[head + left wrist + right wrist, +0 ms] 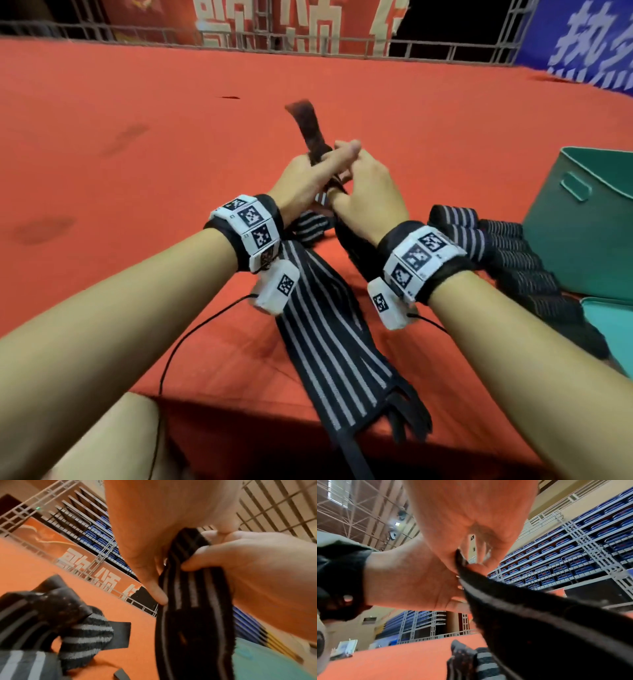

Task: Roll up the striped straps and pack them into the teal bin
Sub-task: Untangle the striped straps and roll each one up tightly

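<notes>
A: So, biggest first: I see a wide red cloth (pixel 137 154) over the table, matte and felt-like, with a few dark smudges at left. Its near edge drops off right by my arms.

B: And the bin (pixel 589 219)?

A: Teal, smooth hard plastic, slot handle in its wall, at the right edge of the head view, well apart from the hands. A row of rolls (pixel 507 253), ribbed black with pale stripes, lies just beside it on the cloth.

B: The strap (pixel 310 133) itself?

A: Raised above the cloth, mid-table. My left hand (pixel 308 174) and right hand (pixel 370 185) both grip it, fingers curled round the band, its dark fuzzy end sticking up past them. The head view blurs that end; the left wrist view shows the woven stripes clearly, with a right fingertip (pixel 188 564) pressing the band.

B: Anything loose?

A: A flat strap (pixel 329 342) runs under my wrists and hangs over the near edge. The right wrist view shows the held band only edge-on. Open cloth lies left and beyond the hands.
</notes>
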Action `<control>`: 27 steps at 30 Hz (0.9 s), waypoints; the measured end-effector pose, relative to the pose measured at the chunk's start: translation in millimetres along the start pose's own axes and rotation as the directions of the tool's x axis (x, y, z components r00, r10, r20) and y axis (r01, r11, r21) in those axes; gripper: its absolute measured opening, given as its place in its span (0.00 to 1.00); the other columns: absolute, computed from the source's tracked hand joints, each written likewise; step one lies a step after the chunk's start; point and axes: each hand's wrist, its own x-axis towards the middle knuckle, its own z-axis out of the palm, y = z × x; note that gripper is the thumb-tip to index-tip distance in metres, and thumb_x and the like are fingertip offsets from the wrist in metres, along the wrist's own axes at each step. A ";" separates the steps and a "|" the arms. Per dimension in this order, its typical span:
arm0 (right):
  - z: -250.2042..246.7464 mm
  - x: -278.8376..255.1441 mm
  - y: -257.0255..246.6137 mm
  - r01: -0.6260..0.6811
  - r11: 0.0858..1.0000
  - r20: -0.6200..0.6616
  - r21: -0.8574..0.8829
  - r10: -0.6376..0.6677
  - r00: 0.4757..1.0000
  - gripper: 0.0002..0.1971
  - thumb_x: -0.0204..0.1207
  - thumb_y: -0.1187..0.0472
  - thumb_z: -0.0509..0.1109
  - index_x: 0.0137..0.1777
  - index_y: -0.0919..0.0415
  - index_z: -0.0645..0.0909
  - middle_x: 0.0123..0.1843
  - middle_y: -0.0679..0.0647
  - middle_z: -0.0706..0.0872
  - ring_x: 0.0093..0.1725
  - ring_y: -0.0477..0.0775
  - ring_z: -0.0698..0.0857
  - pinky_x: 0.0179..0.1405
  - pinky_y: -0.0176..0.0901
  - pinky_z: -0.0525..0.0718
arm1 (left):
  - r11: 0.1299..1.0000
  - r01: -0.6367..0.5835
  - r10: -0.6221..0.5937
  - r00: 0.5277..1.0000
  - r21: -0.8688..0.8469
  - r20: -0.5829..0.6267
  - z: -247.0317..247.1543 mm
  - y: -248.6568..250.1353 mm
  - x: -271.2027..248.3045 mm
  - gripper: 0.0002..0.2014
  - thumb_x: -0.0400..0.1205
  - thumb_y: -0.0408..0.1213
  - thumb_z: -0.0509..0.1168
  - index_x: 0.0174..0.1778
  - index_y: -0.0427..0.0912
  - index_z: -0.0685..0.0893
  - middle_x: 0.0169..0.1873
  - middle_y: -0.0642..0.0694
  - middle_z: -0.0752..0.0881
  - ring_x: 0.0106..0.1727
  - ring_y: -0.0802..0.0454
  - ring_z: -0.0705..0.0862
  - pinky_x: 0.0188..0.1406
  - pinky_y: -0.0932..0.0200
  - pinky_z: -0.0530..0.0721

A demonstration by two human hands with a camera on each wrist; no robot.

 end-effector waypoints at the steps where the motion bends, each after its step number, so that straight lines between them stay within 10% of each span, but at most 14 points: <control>1: 4.7 0.7 -3.5 -0.001 1.000 0.063 -0.006 0.002 0.998 0.28 0.74 0.56 0.74 0.76 0.50 0.79 0.79 0.47 0.78 0.69 0.52 0.83 0.70 0.54 0.82 | 0.996 0.060 -0.062 0.998 -0.061 -0.031 -5.9 -0.7 -0.5 0.15 0.88 0.53 0.65 0.49 0.45 0.84 0.39 0.47 0.87 0.36 0.55 0.89 0.27 0.62 0.84; 5: 12.1 1.5 -10.0 -0.180 0.871 0.200 0.458 0.096 0.975 0.15 0.81 0.47 0.75 0.66 0.47 0.85 0.78 0.50 0.77 0.67 0.45 0.82 0.76 0.46 0.76 | 0.903 0.234 -0.274 0.960 -0.360 -0.063 -33.4 -10.9 -1.0 0.20 0.91 0.53 0.57 0.63 0.41 0.85 0.52 0.37 0.91 0.55 0.37 0.92 0.38 0.54 0.90; 7: 13.7 4.1 -6.6 -0.302 0.789 0.216 0.535 0.218 0.952 0.24 0.80 0.41 0.72 0.71 0.51 0.79 0.77 0.52 0.76 0.73 0.48 0.79 0.77 0.55 0.77 | 0.863 0.230 -0.269 0.963 -0.450 -0.023 -41.5 -15.0 -5.5 0.21 0.92 0.52 0.56 0.66 0.39 0.84 0.57 0.37 0.91 0.55 0.41 0.91 0.48 0.50 0.93; 10: 11.6 0.7 3.8 -0.447 0.745 0.419 0.495 0.246 0.874 0.39 0.79 0.47 0.78 0.85 0.55 0.63 0.82 0.52 0.69 0.75 0.53 0.79 0.59 0.44 0.84 | 0.788 0.218 -0.247 0.969 -0.576 0.028 -47.4 -15.2 -7.4 0.23 0.91 0.51 0.57 0.70 0.34 0.82 0.66 0.30 0.87 0.63 0.37 0.89 0.66 0.39 0.87; 17: -20.0 -15.1 2.5 -0.420 0.745 0.562 0.518 0.074 0.824 0.15 0.79 0.61 0.78 0.64 0.64 0.87 0.59 0.57 0.94 0.59 0.57 0.93 0.62 0.50 0.89 | 0.761 0.132 -0.256 0.961 -0.635 -0.108 -64.1 0.7 11.3 0.17 0.91 0.46 0.62 0.56 0.34 0.85 0.45 0.40 0.92 0.47 0.45 0.93 0.49 0.48 0.93; 21: -25.0 -27.0 14.1 -0.465 0.814 0.734 0.348 0.073 0.675 0.15 0.80 0.65 0.76 0.65 0.68 0.86 0.61 0.62 0.92 0.60 0.64 0.92 0.66 0.58 0.88 | 0.784 0.048 -0.286 0.913 -0.619 -0.291 -81.2 -12.4 24.8 0.18 0.89 0.44 0.66 0.64 0.31 0.84 0.57 0.35 0.90 0.53 0.42 0.93 0.54 0.43 0.92; 27: -22.1 -40.6 29.1 -0.518 0.805 0.777 0.290 0.118 0.618 0.17 0.82 0.63 0.75 0.68 0.67 0.84 0.64 0.63 0.91 0.63 0.65 0.90 0.68 0.66 0.86 | 0.868 0.029 -0.267 0.869 -0.495 -0.418 -94.6 -37.6 26.8 0.15 0.89 0.42 0.67 0.62 0.33 0.85 0.60 0.35 0.90 0.56 0.41 0.92 0.58 0.42 0.91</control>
